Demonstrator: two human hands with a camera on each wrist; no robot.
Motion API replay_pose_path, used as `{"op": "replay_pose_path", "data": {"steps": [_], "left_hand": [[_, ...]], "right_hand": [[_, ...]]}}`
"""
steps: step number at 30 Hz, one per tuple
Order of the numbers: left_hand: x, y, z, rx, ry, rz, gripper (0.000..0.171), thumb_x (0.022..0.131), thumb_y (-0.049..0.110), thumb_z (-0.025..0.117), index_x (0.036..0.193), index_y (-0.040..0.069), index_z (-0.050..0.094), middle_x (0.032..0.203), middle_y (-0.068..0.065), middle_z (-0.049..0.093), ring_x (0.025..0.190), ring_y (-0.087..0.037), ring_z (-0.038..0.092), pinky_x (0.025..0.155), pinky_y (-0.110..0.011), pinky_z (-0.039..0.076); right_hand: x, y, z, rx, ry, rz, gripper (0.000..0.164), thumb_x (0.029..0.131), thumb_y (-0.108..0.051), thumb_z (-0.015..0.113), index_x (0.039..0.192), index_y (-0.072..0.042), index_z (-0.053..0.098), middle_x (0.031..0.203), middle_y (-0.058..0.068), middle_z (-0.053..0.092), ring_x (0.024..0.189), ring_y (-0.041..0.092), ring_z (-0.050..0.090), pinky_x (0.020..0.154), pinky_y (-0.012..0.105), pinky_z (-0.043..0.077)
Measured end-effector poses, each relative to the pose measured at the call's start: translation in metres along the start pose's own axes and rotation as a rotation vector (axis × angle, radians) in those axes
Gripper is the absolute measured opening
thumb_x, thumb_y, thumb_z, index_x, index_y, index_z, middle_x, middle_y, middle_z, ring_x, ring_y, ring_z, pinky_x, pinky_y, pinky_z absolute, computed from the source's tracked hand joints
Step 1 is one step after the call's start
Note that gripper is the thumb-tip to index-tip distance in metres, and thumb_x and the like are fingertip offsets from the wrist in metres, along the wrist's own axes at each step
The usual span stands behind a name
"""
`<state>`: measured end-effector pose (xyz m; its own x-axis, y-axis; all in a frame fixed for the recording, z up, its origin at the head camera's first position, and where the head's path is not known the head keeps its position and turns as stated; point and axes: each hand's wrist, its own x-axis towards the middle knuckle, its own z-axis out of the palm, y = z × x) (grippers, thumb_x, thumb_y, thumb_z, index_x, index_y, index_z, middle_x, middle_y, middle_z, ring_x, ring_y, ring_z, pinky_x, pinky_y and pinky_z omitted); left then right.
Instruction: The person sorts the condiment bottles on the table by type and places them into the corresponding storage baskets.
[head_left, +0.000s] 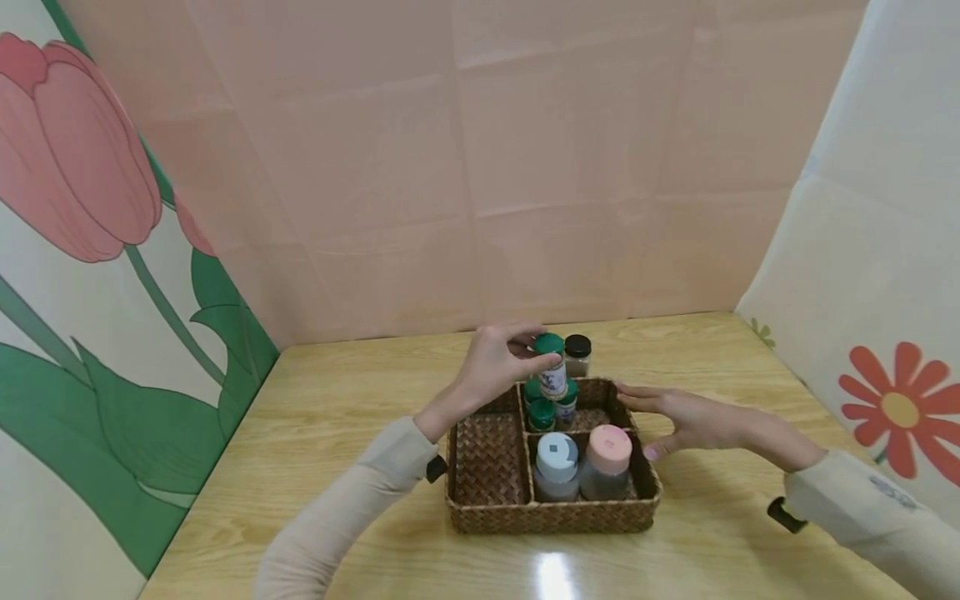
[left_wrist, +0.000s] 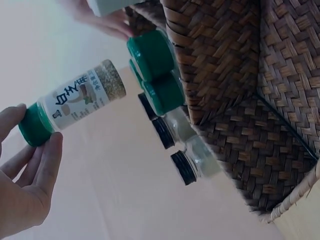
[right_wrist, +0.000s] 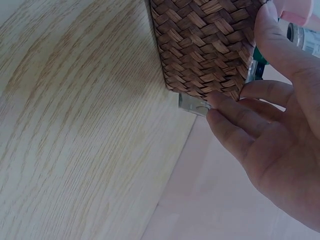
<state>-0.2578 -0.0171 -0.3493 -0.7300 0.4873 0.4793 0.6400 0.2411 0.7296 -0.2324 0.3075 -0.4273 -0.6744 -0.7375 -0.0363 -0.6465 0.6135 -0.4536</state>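
My left hand (head_left: 491, 371) pinches a spice jar (head_left: 553, 380) by its green lid, above the back right compartment of a brown woven basket (head_left: 555, 517). In the left wrist view the jar's label and grainy contents show. Below it, several green-lidded jars (head_left: 542, 413) stand in that compartment. My right hand (head_left: 693, 419) rests against the basket's right side with fingers spread; in the right wrist view its fingertips touch the woven wall (right_wrist: 205, 45) near a corner. A blue-lidded jar (head_left: 557, 467) and a pink-lidded jar (head_left: 608, 462) sit in the front right compartment.
A black-lidded jar (head_left: 577, 357) stands behind the basket; the left wrist view shows several black lids (left_wrist: 183, 167) there. The basket's long left compartment (head_left: 487, 458) shows its bare woven bottom. Wood-grain table (head_left: 337, 417) surrounds it, with a pink cloth (head_left: 465, 167) behind.
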Motion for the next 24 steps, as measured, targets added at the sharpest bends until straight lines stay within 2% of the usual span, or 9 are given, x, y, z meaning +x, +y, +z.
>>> {"op": "replay_pose_path", "data": {"steps": [6,11,17,24], "left_hand": [[0.004,0.001,0.007,0.039,-0.044,0.016,0.040,0.086,0.021,0.080,0.120,0.002,0.070,0.101,-0.004,0.069,0.083,-0.009,0.068,0.071,-0.017,0.056],[0.004,0.002,0.014,0.054,-0.086,0.018,0.040,0.087,0.022,0.079,0.120,0.004,0.070,0.101,-0.004,0.071,0.083,-0.007,0.068,0.071,-0.016,0.056],[-0.001,0.001,0.019,0.077,-0.138,-0.011,0.042,0.088,0.024,0.079,0.124,0.005,0.068,0.103,-0.003,0.071,0.085,-0.007,0.067,0.071,-0.016,0.055],[0.002,0.001,0.022,0.137,-0.177,0.040,0.041,0.088,0.024,0.078,0.123,0.004,0.069,0.105,-0.005,0.070,0.084,-0.003,0.066,0.071,-0.013,0.053]], "right_hand": [[0.000,0.000,-0.004,0.002,0.002,-0.003,0.095,0.084,-0.049,0.072,0.146,0.013,0.036,0.155,0.032,0.023,0.136,0.052,0.031,0.100,0.066,0.036],[-0.001,0.001,-0.004,0.009,0.003,-0.002,0.095,0.084,-0.049,0.072,0.145,0.014,0.036,0.155,0.032,0.023,0.136,0.051,0.032,0.101,0.066,0.036],[-0.002,0.001,0.000,-0.001,-0.011,-0.010,0.094,0.085,-0.050,0.070,0.145,0.014,0.037,0.155,0.032,0.023,0.135,0.051,0.033,0.100,0.066,0.037],[0.000,0.002,-0.002,-0.010,-0.001,-0.014,0.094,0.084,-0.050,0.071,0.145,0.014,0.037,0.155,0.031,0.023,0.135,0.050,0.033,0.100,0.065,0.038]]}}
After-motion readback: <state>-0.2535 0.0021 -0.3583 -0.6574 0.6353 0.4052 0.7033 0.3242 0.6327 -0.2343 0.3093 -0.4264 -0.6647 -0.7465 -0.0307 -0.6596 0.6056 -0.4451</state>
